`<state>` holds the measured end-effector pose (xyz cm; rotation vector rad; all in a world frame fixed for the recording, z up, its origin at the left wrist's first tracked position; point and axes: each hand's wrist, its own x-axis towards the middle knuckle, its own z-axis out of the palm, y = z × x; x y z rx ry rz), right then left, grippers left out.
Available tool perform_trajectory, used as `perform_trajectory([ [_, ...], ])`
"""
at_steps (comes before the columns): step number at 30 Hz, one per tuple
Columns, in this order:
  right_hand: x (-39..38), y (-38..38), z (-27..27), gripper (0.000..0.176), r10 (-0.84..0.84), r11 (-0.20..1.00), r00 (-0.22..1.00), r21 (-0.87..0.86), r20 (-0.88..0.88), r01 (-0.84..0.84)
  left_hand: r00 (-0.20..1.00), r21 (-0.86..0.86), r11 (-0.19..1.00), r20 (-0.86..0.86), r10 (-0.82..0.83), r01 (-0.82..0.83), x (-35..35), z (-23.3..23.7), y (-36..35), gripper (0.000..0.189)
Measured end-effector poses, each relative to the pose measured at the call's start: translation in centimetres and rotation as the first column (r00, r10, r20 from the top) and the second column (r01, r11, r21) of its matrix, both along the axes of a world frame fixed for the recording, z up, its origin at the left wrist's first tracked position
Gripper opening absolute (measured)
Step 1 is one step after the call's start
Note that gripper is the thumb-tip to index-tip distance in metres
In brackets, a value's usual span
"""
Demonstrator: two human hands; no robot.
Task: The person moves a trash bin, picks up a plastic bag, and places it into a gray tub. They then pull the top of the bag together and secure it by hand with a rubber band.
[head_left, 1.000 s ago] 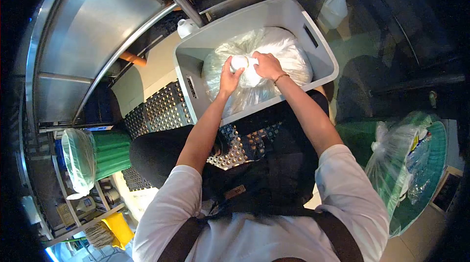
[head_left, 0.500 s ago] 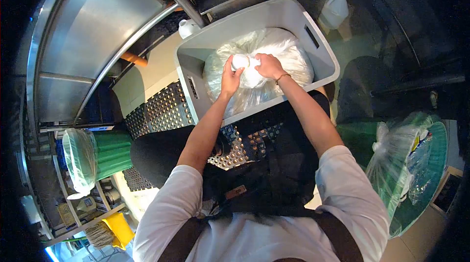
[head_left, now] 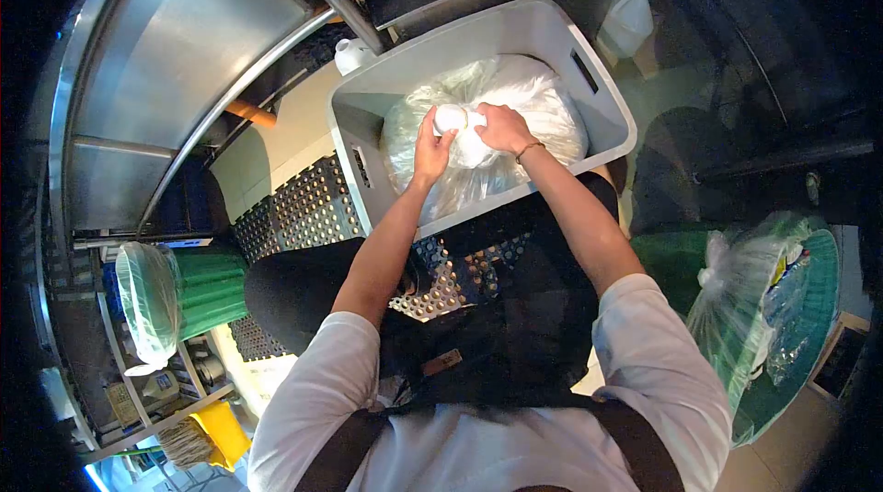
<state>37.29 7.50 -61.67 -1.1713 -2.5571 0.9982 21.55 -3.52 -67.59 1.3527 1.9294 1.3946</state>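
Over a clear plastic bag (head_left: 538, 110), bulging in a grey tub (head_left: 616, 120), both my hands are close together. My left hand (head_left: 432, 150) has its fingers curled round the left side of a white round object (head_left: 450, 118), washed out by glare. Just to the right, my right hand (head_left: 504, 128) is closed at the object's other end, its fingertips at a bright white part; I cannot tell exactly what it pinches. Crumpled white material shows below the hands, on top of the bag.
White plastic jugs stand behind the tub, one at the left (head_left: 352, 55) and one at the right (head_left: 629, 18). Lined green bins stand at left (head_left: 212, 285) and right (head_left: 823, 308). A perforated black mat (head_left: 313, 198) covers floor beside the tub. A metal frame (head_left: 239, 92) rises at left.
Both hands stay at nearly the same spot on the white object. The view shifts very slightly; nothing is let go.
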Motion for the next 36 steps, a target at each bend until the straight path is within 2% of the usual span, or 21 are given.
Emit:
perform_trajectory([
  [8, 0.0, -0.1, 0.3, 0.040, 0.007, 1.000, 1.000, 0.006, -0.003, -0.007, 1.000, 0.051, 0.999, -0.030, -0.005, 0.006, -0.1, -0.5, 0.1, 0.061],
  [13, 0.0, 0.0, 0.6, 0.040, 0.010, 1.000, 1.000, -0.026, 0.013, -0.009, 0.997, -0.054, 0.998, 0.075, -0.017, 0.021, -0.2, 0.0, -0.1, 0.062],
  [16, 0.2, 0.0, 0.2, 0.041, 0.030, 0.999, 0.999, -0.015, 0.011, -0.030, 1.000, -0.054, 0.998, 0.015, -0.013, 0.014, -0.2, 0.2, 0.0, 0.061],
  [18, 0.1, -0.1, -0.1, 0.041, 0.031, 0.998, 0.998, 0.048, -0.048, -0.029, 0.999, -0.046, 0.999, 0.042, -0.017, 0.019, 0.0, 0.3, 0.0, 0.061],
  [26, 0.2, -0.1, 0.4, 0.038, 0.015, 1.000, 0.997, -0.015, -0.072, -0.016, 0.998, -0.005, 0.999, 0.053, -0.033, 0.034, -0.2, 0.0, 0.0, 0.060],
  [32, 0.2, 0.1, -0.1, 0.037, 0.027, 1.000, 0.997, 0.012, -0.074, -0.026, 0.985, -0.025, 1.000, 0.173, -0.012, 0.017, 0.6, 1.5, -0.1, 0.062],
  [35, 0.4, 0.0, 0.4, 0.036, 0.043, 0.999, 0.997, 0.023, -0.067, -0.041, 0.994, -0.066, 0.998, 0.107, 0.016, -0.009, 0.6, 1.5, -0.1, 0.068],
  [36, 0.4, 0.1, 0.3, 0.035, 0.057, 0.998, 0.997, 0.010, -0.048, -0.057, 0.997, -0.062, 0.997, -0.063, 0.033, -0.037, 0.7, 1.8, -0.1, 0.071],
])
